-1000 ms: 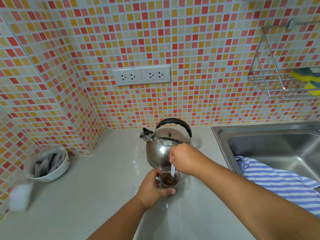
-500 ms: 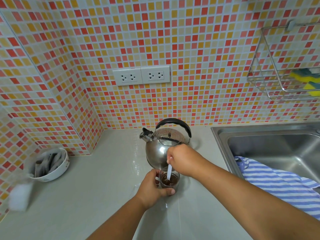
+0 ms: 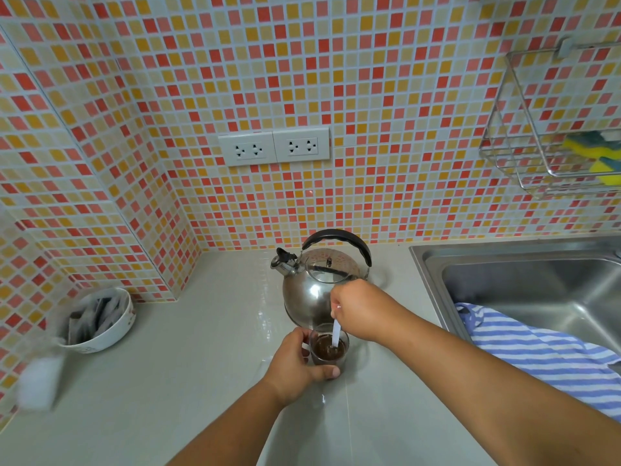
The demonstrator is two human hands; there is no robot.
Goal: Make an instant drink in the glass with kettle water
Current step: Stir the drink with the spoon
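Observation:
A small clear glass [image 3: 328, 350] holding dark brown liquid stands on the grey counter [image 3: 188, 364] just in front of a shiny steel kettle [image 3: 316, 284] with a black handle. My left hand [image 3: 295, 366] grips the glass from its left side, thumb across the front. My right hand [image 3: 358, 311] hovers above the glass and pinches a thin white spoon [image 3: 335, 332] whose lower end dips into the liquid.
A white bowl [image 3: 104, 334] of dark sachets sits at the left by the tiled wall, with a blurred white object [image 3: 38, 381] nearer me. A steel sink [image 3: 524, 287] lies to the right, a blue striped cloth [image 3: 537, 351] draped over its edge. A wire rack [image 3: 551, 129] holds sponges.
The white spoon has shifted slightly inside the glass as my right hand moves it about. My left hand and the glass stay in place.

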